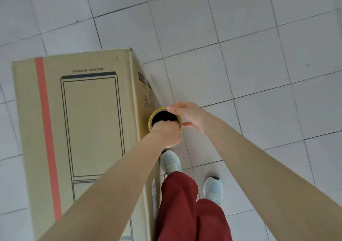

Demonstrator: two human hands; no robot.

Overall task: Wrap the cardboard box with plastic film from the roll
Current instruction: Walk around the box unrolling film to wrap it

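The left hand (167,134) curls into the core of the roll (155,111), the right hand (187,116) pinches its rim, just beside the box (88,122); no film shows on the cardboard, so wrapping seems barely started

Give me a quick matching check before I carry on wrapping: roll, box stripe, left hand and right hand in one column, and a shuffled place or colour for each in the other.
Column one:
1. roll
2. stripe on the cardboard box
3. left hand
4. right hand

Column two:
A. grips the roll's far rim
B. pinkish red
C. yellow-edged, beside the box's side face
D. grips the roll's near rim

Pairs: 1-C, 2-B, 3-D, 4-A.
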